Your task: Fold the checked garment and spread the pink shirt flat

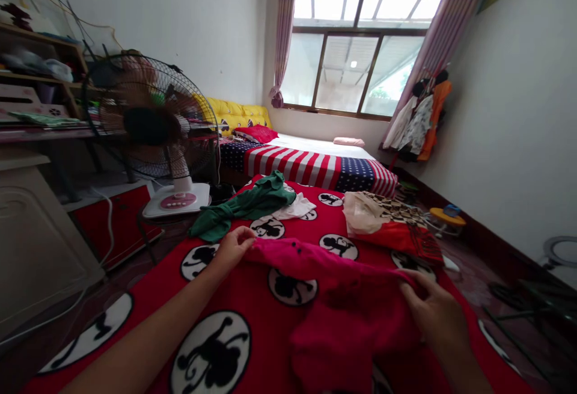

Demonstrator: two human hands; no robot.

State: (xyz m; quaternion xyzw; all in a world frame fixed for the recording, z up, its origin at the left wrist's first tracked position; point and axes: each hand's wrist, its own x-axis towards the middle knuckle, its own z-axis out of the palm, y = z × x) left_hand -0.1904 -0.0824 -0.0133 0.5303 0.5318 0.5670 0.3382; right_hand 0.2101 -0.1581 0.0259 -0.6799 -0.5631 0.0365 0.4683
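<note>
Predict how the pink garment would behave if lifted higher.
The pink garment would probably flop rather than hold a shape, since its lower part lies in loose folds. It seems light: the left hand merely pinches one end.

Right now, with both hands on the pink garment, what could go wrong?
1. Slip: the left hand pinches the pink garment near one end, by just the fingertips, so that end might drop.
2. Creases: the cloth is bunched toward the right hand, so it could set crooked if laid down like this.
3. Lost edges: pink on the red sheet gives weak contrast, so a fold or corner might be missed.
</note>
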